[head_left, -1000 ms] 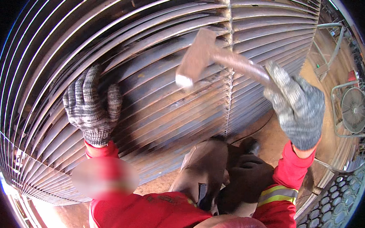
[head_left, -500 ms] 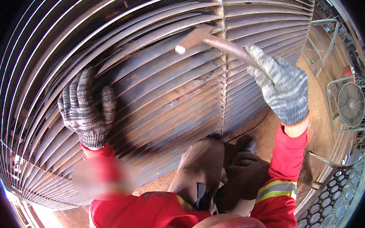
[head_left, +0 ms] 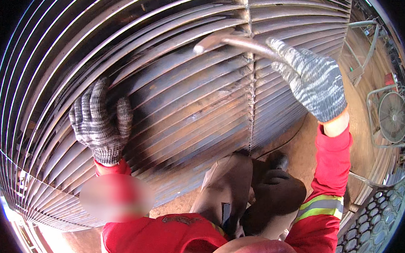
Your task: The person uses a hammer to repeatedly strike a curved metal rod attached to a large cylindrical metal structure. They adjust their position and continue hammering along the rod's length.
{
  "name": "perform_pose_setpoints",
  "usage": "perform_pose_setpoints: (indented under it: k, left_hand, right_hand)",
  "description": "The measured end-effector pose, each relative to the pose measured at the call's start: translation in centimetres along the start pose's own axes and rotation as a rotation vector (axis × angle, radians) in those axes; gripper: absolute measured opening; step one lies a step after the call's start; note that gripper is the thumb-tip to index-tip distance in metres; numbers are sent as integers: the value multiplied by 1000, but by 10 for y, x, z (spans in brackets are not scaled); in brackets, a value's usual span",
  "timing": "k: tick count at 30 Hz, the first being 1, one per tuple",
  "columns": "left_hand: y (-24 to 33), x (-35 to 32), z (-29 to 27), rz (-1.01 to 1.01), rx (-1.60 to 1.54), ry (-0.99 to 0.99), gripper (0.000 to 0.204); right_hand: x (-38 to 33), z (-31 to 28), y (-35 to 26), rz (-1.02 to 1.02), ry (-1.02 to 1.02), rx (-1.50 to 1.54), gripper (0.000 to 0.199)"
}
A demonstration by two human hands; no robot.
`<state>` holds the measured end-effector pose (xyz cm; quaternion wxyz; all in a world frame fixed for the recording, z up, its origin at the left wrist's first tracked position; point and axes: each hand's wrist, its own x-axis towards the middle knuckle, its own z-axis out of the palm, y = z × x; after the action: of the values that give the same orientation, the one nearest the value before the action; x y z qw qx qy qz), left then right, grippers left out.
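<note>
My right hand [head_left: 308, 81], in a grey-and-white knitted glove, grips the handle of a hammer [head_left: 250, 45]. The hammer's head is toward the left, over the metal slats and slightly smeared by motion. My left hand [head_left: 103, 123], gloved the same way, rests against the slatted metal structure [head_left: 185, 112], its fingers reaching up over the slat edges and its thumb held apart. Nothing shows in that hand. A rough, bead-like vertical seam [head_left: 251, 101] runs down the slats, below the hammer's handle.
Curved slats spread across the left and far side. On the right stand a round floor fan [head_left: 392, 117] and a grey tubular frame [head_left: 369, 48]. A panel with hexagonal openings [head_left: 373, 227] lies at the lower right. A dark cable [head_left: 286, 141] crosses the brown floor.
The hammer's head has tilted and moved slightly up and left. My right forearm has shifted a little to the right. My left hand stays at nearly the same slats.
</note>
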<state>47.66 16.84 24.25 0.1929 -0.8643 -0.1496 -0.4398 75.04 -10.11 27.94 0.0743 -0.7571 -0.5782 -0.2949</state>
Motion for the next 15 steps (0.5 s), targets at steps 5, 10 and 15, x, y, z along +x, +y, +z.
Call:
perform_pose_setpoints:
  k: [5, 10, 15]
  left_hand:
    - [4, 0, 2, -17, -3, 4, 41]
    - [-1, -1, 1, -15, -19, 2, 42]
    - [2, 2, -1, -23, -20, -17, 43]
  right_hand:
    - [-13, -2, 2, 68, 57, 141, 44]
    - [1, -12, -8, -18, 39, 104, 42]
    - [7, 3, 14, 67, 23, 117, 39]
